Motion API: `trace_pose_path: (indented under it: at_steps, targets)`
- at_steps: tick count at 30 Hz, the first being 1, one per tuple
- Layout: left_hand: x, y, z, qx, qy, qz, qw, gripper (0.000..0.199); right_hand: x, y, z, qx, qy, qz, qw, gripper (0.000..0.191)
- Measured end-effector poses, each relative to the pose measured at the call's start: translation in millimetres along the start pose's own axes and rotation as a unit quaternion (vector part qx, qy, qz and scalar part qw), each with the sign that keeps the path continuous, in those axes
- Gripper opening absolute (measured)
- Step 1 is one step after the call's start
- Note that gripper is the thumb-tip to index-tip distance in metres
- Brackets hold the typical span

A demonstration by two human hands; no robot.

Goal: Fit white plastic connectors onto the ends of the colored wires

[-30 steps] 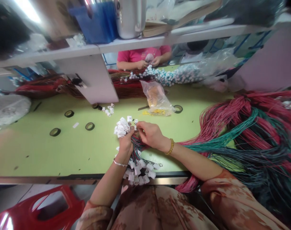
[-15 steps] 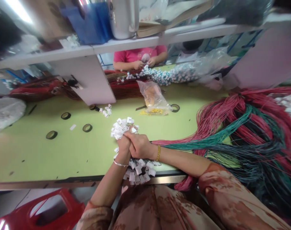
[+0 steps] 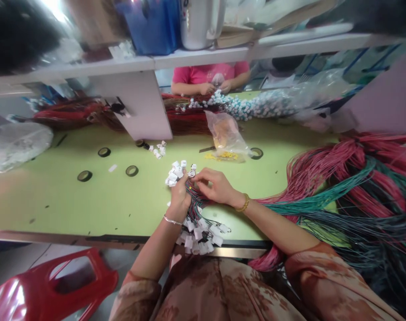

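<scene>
Both hands, left hand (image 3: pixel 178 196) and right hand (image 3: pixel 213 185), pinch a wire bundle (image 3: pixel 193 203) tipped with white connectors (image 3: pixel 175 174).

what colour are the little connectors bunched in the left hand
White. The connectors stick out above the left hand in the head view, the only one.

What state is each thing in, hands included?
left hand: shut on wire bundle
right hand: fingers pinching at the wire bundle
wire bundle: gripped upright, white connectors at both ends
loose wires: heaped on table
plastic bag: lying on table, slumped
tape rolls: lying flat
</scene>
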State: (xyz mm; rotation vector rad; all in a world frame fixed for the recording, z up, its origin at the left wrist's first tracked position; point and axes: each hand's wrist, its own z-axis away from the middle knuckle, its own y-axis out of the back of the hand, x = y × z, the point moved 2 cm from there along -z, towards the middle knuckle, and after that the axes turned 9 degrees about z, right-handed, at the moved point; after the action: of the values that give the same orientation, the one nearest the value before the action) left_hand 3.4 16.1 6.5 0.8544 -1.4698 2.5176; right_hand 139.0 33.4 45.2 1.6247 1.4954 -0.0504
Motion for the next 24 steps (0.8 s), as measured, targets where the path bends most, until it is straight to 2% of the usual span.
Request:
trace_pose_path:
  at_steps: [3, 8, 12, 15, 17, 19, 21, 24]
  targets:
    - [0, 0.6, -1, 0.002, -0.003, 0.001, 1.000, 0.021, -2, -10, 4, -0.067, 0.060, 0.048, 0.995, 0.019]
    - [-2, 7.2, -6, 0.015, -0.011, -0.012, 1.000, 0.020, 6, -28, 3, -0.138, 0.051, 0.097, 0.984, 0.015]
    - [-3, 9.8, -8, -0.005, -0.018, -0.022, 1.000, 0.022, 5, -23, 0, -0.120, 0.020, 0.039, 0.992, 0.010]
    - [-2, 8.0, -6, -0.024, -0.029, -0.021, 0.999, 0.025, 6, -13, 0, -0.084, -0.070, -0.056, 0.992, 0.005]
    - [-1, 6.1, -3, -0.035, -0.024, -0.021, 0.999, 0.025, 9, -7, 1, -0.064, -0.169, -0.157, 0.971, 0.005]
    - [0, 4.5, 0, -0.050, -0.008, -0.029, 0.998, 0.024, 15, -4, 1, -0.037, -0.253, -0.262, 0.931, 0.012]
    - [1, 3.6, 2, -0.060, 0.004, -0.044, 0.997, 0.024, 20, -3, -1, -0.008, -0.297, -0.347, 0.890, 0.019]
    - [2, 3.4, 3, -0.054, 0.005, -0.055, 0.997, 0.023, 27, -2, -4, 0.013, -0.326, -0.437, 0.838, 0.029]
